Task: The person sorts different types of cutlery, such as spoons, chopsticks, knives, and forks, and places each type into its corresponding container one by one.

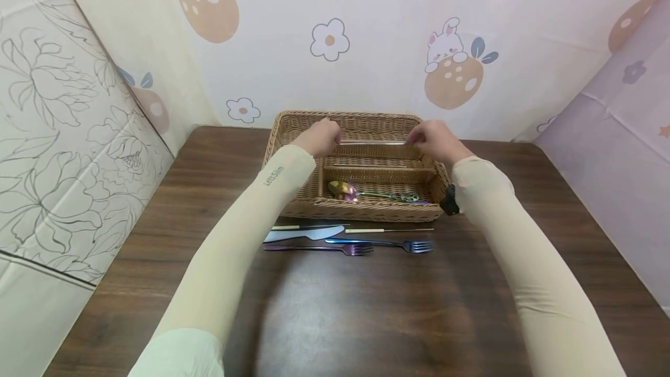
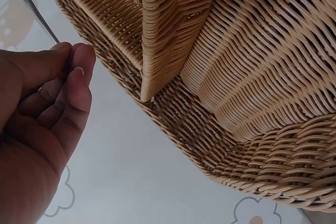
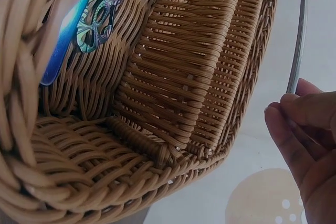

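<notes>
Above the wicker basket (image 1: 361, 212), a thin silver rod (image 1: 371, 143) stretches level between both hands. My left hand (image 1: 323, 137) pinches its left end between thumb and fingertips; the left wrist view shows the rod (image 2: 34, 10) leaving that pinch. At the other end, my right hand (image 1: 437, 141) pinches the rod (image 3: 299, 51), seen beyond the basket's far rim in the right wrist view. In the basket's front compartment lies a shiny multicoloured spoon (image 1: 342, 189). The right wrist view shows an ornate handle (image 3: 107, 14) beside a smooth blue handle (image 3: 60, 51) there.
In front of the basket on the wooden table (image 1: 335, 313) lie a purple fork (image 1: 358, 249), a blue fork (image 1: 417, 246), a pale blue knife (image 1: 319, 234) and thin cream-handled sticks (image 1: 364, 231). A patterned wall covering (image 1: 366, 80) rises behind the basket.
</notes>
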The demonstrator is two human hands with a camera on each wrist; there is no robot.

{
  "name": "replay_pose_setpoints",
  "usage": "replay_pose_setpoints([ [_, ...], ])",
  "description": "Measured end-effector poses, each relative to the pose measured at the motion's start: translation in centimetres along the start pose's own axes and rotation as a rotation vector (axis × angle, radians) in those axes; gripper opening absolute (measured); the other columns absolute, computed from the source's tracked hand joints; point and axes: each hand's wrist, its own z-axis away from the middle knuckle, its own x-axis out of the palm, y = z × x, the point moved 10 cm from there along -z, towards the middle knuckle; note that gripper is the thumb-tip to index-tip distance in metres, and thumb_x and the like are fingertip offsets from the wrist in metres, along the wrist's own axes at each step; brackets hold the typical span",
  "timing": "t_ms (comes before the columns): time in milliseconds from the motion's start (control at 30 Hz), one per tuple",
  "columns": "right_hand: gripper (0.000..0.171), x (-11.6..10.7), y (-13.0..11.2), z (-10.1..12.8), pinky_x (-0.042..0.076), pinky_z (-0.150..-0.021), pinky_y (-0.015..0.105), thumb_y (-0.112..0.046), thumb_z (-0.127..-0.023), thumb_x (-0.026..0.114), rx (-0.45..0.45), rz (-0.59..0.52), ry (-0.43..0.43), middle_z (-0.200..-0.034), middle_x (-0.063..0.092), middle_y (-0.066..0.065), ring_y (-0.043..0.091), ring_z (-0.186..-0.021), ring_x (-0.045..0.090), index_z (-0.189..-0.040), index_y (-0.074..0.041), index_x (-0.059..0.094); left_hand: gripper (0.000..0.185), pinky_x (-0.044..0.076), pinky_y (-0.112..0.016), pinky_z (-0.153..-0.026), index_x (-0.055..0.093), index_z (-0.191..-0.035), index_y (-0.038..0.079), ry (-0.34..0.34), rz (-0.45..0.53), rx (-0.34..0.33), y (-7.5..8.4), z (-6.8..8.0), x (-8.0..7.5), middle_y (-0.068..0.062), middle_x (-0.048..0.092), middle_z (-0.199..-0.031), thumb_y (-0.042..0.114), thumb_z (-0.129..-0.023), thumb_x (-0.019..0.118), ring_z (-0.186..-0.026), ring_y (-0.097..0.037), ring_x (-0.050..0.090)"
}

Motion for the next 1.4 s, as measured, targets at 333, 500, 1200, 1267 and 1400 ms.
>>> replay_pose_setpoints([
  [333, 0.022, 1.0, 1.0, -0.2, 0.051, -0.075, 0.048, 0.016, -0.083, 0.051, 0.05, -0.023, -0.043, -0.099, 0.064, 0.027, 0.036, -0.087, 0.061, -0.097, 0.011, 0.067, 0.016, 0.037, -0.035, -0.104, 0.065, -0.09, -0.003, 0.012, 0.012, -0.012, -0.1, -0.6, 0.1, -0.012, 0.066, -0.095, -0.006, -0.094, 0.05, -0.086, -0.02, 0.062],
  [500, 0.02, 1.7, 1.3, 0.0, 0.05, -0.08, 0.049, 0.014, -0.086, 0.053, 0.071, -0.023, -0.069, -0.102, 0.064, 0.027, 0.039, -0.093, 0.06, -0.099, 0.011, 0.067, 0.017, 0.048, -0.033, -0.091, 0.066, -0.102, -0.003, -0.016, 0.031, -0.035, -0.2, -0.6, 1.0, -0.015, 0.067, -0.107, -0.002, -0.096, 0.05, -0.093, -0.024, 0.063],
  [1200, 0.026, 4.3, 3.2, -0.1, 0.05, -0.076, 0.045, 0.014, -0.084, 0.05, 0.155, -0.065, -0.159, -0.104, 0.064, 0.027, 0.036, -0.093, 0.06, -0.103, 0.011, 0.067, 0.033, 0.041, -0.026, -0.058, 0.048, -0.061, 0.008, -0.051, 0.0, -0.033, -0.8, -1.8, 3.2, -0.003, 0.047, -0.062, -0.008, -0.091, 0.048, -0.05, -0.009, 0.031],
  [1267, 0.026, 4.5, 3.2, -0.1, 0.05, -0.073, 0.043, 0.014, -0.083, 0.05, 0.158, -0.061, -0.172, -0.104, 0.064, 0.026, 0.035, -0.091, 0.06, -0.103, 0.01, 0.067, 0.03, 0.041, -0.025, -0.059, 0.05, -0.064, 0.008, -0.047, -0.024, -0.042, -0.9, -1.9, 3.2, 0.001, 0.045, -0.063, -0.008, -0.09, 0.049, -0.053, -0.007, 0.03],
  [1400, 0.025, 4.8, 3.3, -0.2, 0.049, -0.072, 0.041, 0.013, -0.083, 0.051, 0.156, -0.049, -0.206, -0.102, 0.064, 0.026, 0.034, -0.091, 0.06, -0.103, 0.011, 0.066, 0.034, 0.032, -0.023, -0.051, 0.04, -0.06, 0.012, -0.068, -0.075, -0.056, -1.1, -2.1, 3.6, 0.004, 0.032, -0.057, -0.009, -0.086, 0.047, -0.051, -0.008, 0.022],
])
